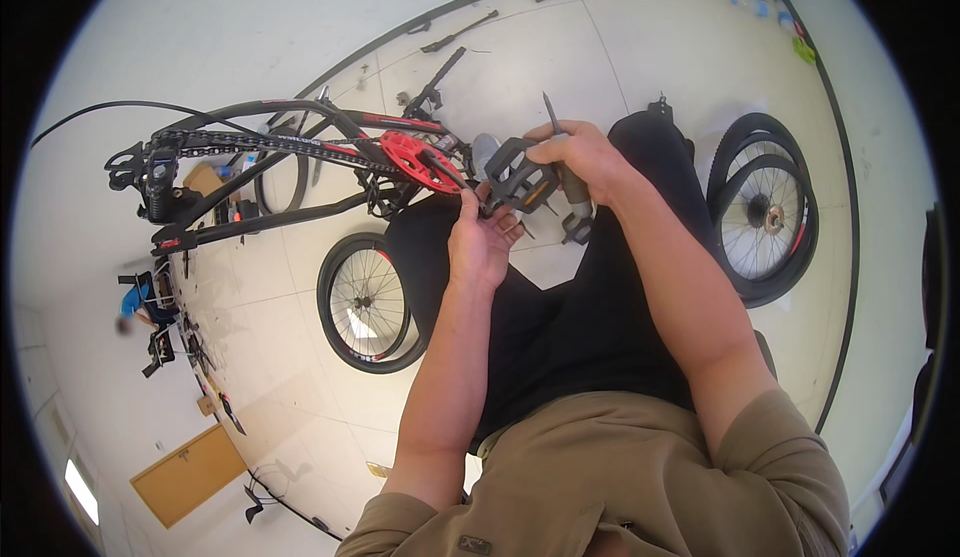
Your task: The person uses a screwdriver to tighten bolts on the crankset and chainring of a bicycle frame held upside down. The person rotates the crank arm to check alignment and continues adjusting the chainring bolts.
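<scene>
Two hands are ours in the head view. Our right hand (585, 160) grips a black pedal (520, 177) at one o'clock from the centre, a pointed rod (551, 113) showing past its fingers. Our left hand (482, 245), palm up and half curled, touches the crank arm (444, 170); how tightly, we cannot tell. We see the bike frame (260, 222) at ten o'clock, a wheel (364, 302) at eight.

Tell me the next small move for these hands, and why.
I'd probably set down the pointed tool, leaving the right hand freer for the black pedal. That hand seems to hold the tool while its thumb reaches the pedal, and the left hand is at the pedal's inner end, by the crank arm.
</scene>
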### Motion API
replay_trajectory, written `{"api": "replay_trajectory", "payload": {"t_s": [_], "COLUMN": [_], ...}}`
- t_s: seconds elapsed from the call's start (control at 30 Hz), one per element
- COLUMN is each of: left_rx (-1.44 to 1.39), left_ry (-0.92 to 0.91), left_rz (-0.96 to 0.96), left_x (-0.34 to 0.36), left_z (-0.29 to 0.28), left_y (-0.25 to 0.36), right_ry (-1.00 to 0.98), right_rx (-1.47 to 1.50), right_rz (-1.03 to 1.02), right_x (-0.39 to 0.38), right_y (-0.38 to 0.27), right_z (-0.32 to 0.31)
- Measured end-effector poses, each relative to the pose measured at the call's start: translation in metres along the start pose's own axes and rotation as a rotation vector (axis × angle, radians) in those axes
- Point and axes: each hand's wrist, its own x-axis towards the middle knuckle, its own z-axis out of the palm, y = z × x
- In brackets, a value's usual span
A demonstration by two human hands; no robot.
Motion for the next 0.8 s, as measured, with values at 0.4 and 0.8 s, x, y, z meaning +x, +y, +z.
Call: {"api": "replay_trajectory", "payload": {"t_s": [0.4, 0.8], "left_rx": [-0.022, 0.440], "left_ry": [0.020, 0.237], "left_rz": [-0.039, 0.690], "left_x": [0.004, -0.061], "left_z": [-0.003, 0.017], "left_y": [-0.008, 0.036], "right_ry": [0.023, 0.045], "right_rx": [-0.110, -0.017], "right_rz": [-0.006, -0.011], "right_x": [-0.004, 0.002], "right_y": [-0.001, -0.002], "right_z": [-0.002, 0.004]}}
